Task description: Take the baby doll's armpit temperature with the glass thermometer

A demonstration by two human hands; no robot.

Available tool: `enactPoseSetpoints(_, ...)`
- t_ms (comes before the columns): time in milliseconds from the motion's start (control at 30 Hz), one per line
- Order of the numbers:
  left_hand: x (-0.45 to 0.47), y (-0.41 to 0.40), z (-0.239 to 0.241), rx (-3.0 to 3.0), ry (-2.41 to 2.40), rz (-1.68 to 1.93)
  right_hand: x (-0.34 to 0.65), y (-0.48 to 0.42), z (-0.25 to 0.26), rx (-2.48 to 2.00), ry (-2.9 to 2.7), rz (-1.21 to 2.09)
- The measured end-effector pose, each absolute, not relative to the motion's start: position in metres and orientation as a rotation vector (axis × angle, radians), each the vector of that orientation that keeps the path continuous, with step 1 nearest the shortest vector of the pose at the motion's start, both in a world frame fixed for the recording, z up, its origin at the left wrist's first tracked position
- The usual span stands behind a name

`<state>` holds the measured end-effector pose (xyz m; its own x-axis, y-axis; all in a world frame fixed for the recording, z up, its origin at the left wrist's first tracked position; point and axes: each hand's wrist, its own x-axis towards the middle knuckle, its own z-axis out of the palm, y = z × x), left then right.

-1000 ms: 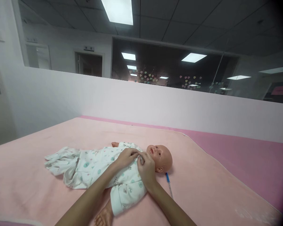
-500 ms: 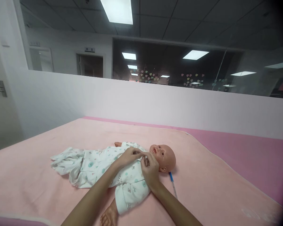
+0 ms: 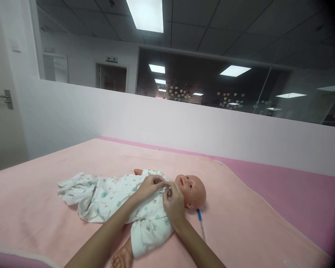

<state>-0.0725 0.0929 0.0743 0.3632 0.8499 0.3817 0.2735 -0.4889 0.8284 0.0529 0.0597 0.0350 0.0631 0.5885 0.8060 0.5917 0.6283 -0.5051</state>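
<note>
"Right at the neck of the suit (image 3: 111, 191) on the doll (image 3: 149, 208), what does the grip look like?"

"The left hand (image 3: 149, 188) and the right hand (image 3: 174, 203) meet there with bent fingers, thumbs and fingertips drawn close together. The tips hide one another, so I can't tell whether either is closed on the cloth."

"And the doll itself?"

"Under both hands, lying on its back. Its bald head (image 3: 195, 191) is just beyond the right hand, mouth parted. The near sleeve comes out between the two forearms, with a small brown doll hand (image 3: 123, 257) showing at the cuff. The other doll hand (image 3: 138, 172) lies past the left hand, on the far side. Away to the left of the grip, the legs of the suit are bunched up. The cloth is white with little green prints."

"Anything beside it?"

"A thin stick with a blue end (image 3: 201, 221), to the right of the grip, near the head and alongside the right forearm."

"What's farther off?"

"A peach blanket (image 3: 254, 223) spreads under and around everything, with a pink mat (image 3: 296, 193) past its edge to the right. Behind the grip stands a white wall (image 3: 170, 119), then a window (image 3: 206, 82) with heart stickers (image 3: 181, 93). Far left is a door (image 3: 0, 130)."
</note>
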Motion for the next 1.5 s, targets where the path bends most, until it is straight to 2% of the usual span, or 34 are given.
enactPoseSetpoints(1033, -0.0781, 0.0910, 0.0787, 1.923, 0.838, 1.022, 0.0572, 0.0589, 0.0346, -1.030, -1.588, 0.105)
enactPoseSetpoints(1500, -0.0790, 0.0893, 0.0775, 1.973, 0.834, 0.986, 0.0566, 0.0623, 0.0342, -1.023, -1.595, 0.041)
